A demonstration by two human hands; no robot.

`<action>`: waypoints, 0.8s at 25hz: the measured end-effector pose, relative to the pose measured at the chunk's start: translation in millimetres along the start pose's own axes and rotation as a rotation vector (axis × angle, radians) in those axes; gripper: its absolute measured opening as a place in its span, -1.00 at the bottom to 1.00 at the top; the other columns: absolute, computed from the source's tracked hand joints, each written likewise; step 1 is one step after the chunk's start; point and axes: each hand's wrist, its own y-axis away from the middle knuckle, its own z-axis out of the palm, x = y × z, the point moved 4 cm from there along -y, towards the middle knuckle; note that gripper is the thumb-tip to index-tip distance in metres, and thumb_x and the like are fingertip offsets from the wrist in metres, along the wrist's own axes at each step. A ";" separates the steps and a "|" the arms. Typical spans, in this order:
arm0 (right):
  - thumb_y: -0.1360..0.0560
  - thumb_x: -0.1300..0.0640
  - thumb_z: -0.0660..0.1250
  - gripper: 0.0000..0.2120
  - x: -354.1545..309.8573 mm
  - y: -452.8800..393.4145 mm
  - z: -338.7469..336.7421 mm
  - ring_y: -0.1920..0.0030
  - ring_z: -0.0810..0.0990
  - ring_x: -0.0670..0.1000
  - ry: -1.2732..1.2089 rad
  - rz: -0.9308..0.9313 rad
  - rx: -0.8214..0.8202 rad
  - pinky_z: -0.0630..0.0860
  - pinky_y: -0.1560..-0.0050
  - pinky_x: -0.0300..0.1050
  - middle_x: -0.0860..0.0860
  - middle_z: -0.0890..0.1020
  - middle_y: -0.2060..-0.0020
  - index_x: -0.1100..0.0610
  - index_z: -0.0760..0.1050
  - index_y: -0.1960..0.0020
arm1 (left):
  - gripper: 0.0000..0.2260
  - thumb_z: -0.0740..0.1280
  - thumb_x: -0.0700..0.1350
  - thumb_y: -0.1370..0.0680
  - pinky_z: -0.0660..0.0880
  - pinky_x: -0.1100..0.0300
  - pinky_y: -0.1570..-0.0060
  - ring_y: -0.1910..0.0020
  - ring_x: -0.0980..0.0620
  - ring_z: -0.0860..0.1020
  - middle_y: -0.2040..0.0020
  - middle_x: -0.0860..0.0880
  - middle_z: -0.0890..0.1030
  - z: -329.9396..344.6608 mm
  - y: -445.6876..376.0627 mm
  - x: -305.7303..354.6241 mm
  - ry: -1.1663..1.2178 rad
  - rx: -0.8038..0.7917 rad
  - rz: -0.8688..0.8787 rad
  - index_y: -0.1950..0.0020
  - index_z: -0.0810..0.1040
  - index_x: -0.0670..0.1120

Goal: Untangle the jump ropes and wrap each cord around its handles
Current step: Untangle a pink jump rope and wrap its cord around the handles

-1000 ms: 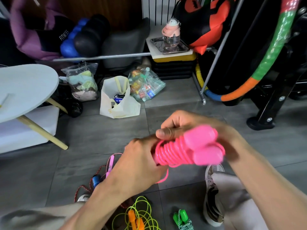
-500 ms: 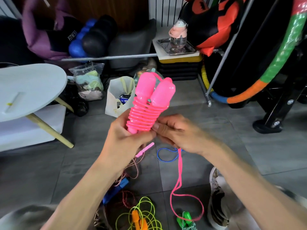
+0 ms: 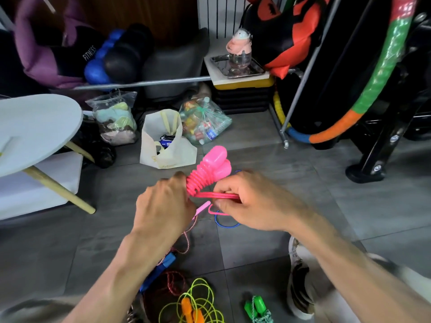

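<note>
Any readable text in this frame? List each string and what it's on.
"FITNESS": white letters on the black bag at the back left.
Gold script on the cream tote bag, low on its front: too small to read.
Labels on the packets in the clear plastic bag: too blurred to read.
Blue box inside the tote: print unreadable.

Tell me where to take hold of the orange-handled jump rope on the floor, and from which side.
Grip the two orange handles, not the cord. They lie side by side near the bottom edge, inside the loose yellow-green cord loops, so pinching across both from above lifts them as one. The thin loops offer no firm hold and would likely pull out. Both hands are busy: left hand, right hand on the pink jump rope.
</note>
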 end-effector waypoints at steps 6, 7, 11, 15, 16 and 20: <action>-0.39 -0.19 0.45 -0.78 10.7 10.5 -34.9 0.27 0.43 -0.13 0.252 -0.054 0.172 0.33 0.28 -0.25 -0.17 0.56 0.35 -0.04 0.64 0.16 | -0.86 0.22 -0.08 -0.54 0.30 0.14 0.26 0.04 -0.14 0.60 0.06 -0.03 0.59 23.5 18.5 29.0 -0.206 -0.097 0.243 0.08 0.24 0.00; -0.38 -0.23 0.43 -0.76 11.2 10.3 -36.1 0.27 0.42 -0.15 0.277 -0.095 0.181 0.35 0.28 -0.21 -0.19 0.52 0.35 -0.06 0.63 0.17 | -0.85 0.23 -0.07 -0.53 0.29 0.15 0.27 0.06 -0.14 0.61 0.09 -0.03 0.58 22.7 19.6 30.3 -0.202 -0.069 0.264 0.08 0.24 0.01; -0.35 -0.28 0.43 -0.70 13.7 8.2 -36.8 0.30 0.47 -0.13 0.214 -0.161 0.095 0.34 0.28 -0.20 -0.17 0.52 0.38 -0.04 0.63 0.24 | -0.69 0.51 -0.10 -0.19 0.23 0.24 0.55 0.55 -0.14 0.51 0.48 -0.02 0.50 22.2 25.3 33.5 -0.161 -0.019 0.492 0.25 0.40 -0.01; -0.27 -0.20 0.48 -0.65 22.1 7.0 -43.0 0.45 0.40 -0.11 -0.179 -0.068 -0.038 0.26 0.41 -0.26 -0.07 0.53 0.49 0.10 0.61 0.32 | -0.91 0.30 -0.14 -0.24 0.37 0.20 0.64 0.56 -0.16 0.49 0.51 0.00 0.49 16.1 27.6 36.9 0.057 0.033 0.647 0.29 0.44 -0.04; -0.28 -0.11 0.50 -0.72 24.8 7.3 -42.1 0.45 0.40 -0.12 -0.328 -0.018 -0.128 0.27 0.42 -0.28 -0.07 0.54 0.48 0.12 0.61 0.28 | -0.93 0.23 -0.12 -0.27 0.39 0.20 0.62 0.52 -0.15 0.49 0.49 0.01 0.49 13.7 28.2 38.0 0.107 0.047 0.684 0.28 0.42 -0.02; -0.43 0.28 0.40 -0.94 14.0 12.3 -40.5 0.42 0.51 -0.21 -0.710 -0.027 -0.253 0.40 0.38 -0.39 -0.12 0.60 0.43 0.21 0.52 0.16 | -0.86 0.29 -0.15 -0.35 0.38 0.23 0.52 0.46 -0.06 0.43 0.44 0.02 0.50 -2.3 35.7 40.1 0.459 0.065 0.681 0.19 0.37 0.04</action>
